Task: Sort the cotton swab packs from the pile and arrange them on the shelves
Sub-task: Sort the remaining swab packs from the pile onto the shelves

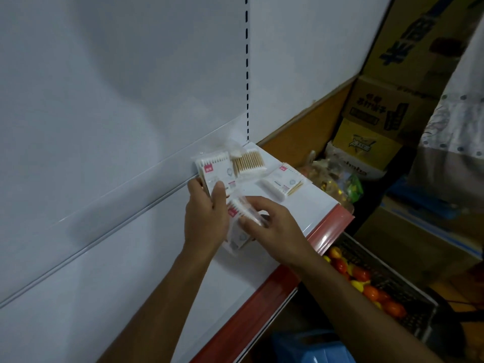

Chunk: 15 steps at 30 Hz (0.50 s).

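The person stands close to a white shelf (pixel 309 205) with a red front edge (pixel 327 231), both arms reaching in. The left hand (pixel 205 213) grasps an upright stack of cotton swab packs (pixel 214 174), thumb on the near face and fingers behind, pressed close to the back panel (pixel 104 127). The right hand (pixel 272 226) pinches another pack (pixel 241 208) by its slippery clear wrapper and brings it up against the left hand. More wrapped packs seem to lie under both hands, though they are partly hidden.

Farther along the shelf, a bundle of wooden-stick swabs (pixel 248 162) leans by the back corner, and two loose packs (pixel 284 183) lie flat, near the right end of the shelf.

The risks I see are mostly slips. The wrapper in the right hand looks smooth and loosely held, so it could slide out and fall over the red edge into the basket of red and yellow items (pixel 366 281) below. The upright stack is held at one end only; if the thumb eases, the packs could fan out and topple. A careless sweep of the right forearm might also nudge the flat packs off the far end.
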Each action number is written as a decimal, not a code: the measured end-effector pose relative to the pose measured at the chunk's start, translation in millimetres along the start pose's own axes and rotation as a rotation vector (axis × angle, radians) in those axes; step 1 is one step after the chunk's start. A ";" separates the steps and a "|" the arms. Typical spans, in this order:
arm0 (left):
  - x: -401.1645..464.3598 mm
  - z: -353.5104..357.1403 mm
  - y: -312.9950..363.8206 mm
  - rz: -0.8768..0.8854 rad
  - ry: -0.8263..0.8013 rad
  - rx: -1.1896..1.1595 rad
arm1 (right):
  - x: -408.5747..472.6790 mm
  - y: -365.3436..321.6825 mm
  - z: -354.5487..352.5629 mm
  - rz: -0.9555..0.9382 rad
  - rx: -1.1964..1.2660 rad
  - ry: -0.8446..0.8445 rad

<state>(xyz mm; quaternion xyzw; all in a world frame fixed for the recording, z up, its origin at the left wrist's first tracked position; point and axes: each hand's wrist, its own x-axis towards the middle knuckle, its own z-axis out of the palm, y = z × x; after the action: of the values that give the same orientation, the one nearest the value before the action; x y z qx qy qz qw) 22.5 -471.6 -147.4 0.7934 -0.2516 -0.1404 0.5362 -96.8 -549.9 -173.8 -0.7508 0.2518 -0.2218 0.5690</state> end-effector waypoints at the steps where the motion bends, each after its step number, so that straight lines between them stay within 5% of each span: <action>1: 1.5 4.1 2.7 0.014 -0.016 0.006 | 2.7 -0.1 -3.2 -0.007 -0.033 -0.019; 6: 9.1 16.8 4.2 -0.025 0.013 -0.005 | 15.4 5.3 -19.5 0.046 -0.007 0.045; 10: 12.9 15.2 -2.8 -0.102 0.051 -0.052 | 39.8 34.5 -48.8 -0.019 -0.589 0.453; 15: 16.4 12.0 -11.7 -0.180 0.043 -0.130 | 57.1 46.8 -57.9 0.137 -0.764 0.352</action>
<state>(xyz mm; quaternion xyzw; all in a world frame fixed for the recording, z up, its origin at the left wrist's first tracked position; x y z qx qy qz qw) 33.2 -486.5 -162.0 0.7790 -0.1582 -0.1870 0.5771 -94.4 -639.5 -201.6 -0.8399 0.4584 -0.1990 0.2115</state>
